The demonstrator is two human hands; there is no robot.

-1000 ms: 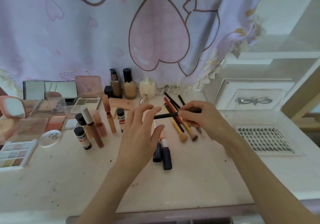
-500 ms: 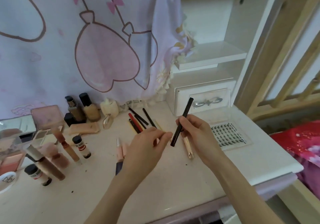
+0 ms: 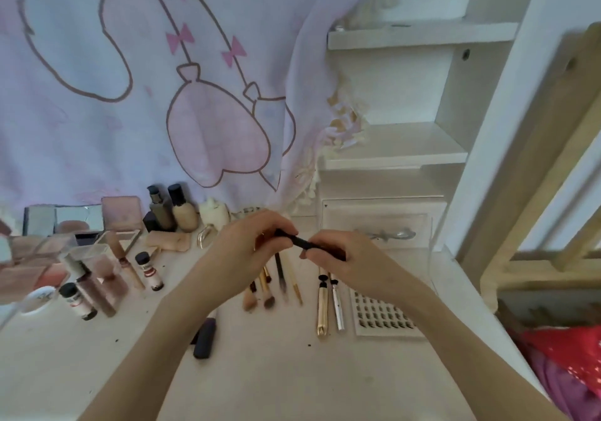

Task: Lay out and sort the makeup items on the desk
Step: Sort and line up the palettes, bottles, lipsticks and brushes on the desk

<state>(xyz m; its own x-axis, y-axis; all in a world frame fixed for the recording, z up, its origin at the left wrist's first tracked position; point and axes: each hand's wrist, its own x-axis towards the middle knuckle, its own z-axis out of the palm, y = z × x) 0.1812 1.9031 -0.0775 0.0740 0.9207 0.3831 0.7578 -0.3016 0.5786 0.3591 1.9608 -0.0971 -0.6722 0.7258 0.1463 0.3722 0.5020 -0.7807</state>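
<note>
2 hands — left hand (image 3: pixel 247 251), right hand (image 3: pixel 344 258) — grip 1 black pen (image 3: pixel 300 242) above the brushes (image 3: pixel 276 280), bare desk (image 3: pixel 292 372) nearer.

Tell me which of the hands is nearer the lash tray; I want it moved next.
Right. The right hand is just above the lash tray in the picture, gripping a black pen. The left hand grips the pen's other end, farther left.

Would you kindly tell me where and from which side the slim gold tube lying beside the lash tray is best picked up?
Pinch the slim gold tube across its middle, coming from above. It lies flat on the white desk, its long axis running away from the person, with a silver tube close on its right, so fingers fit best from the top.
</note>
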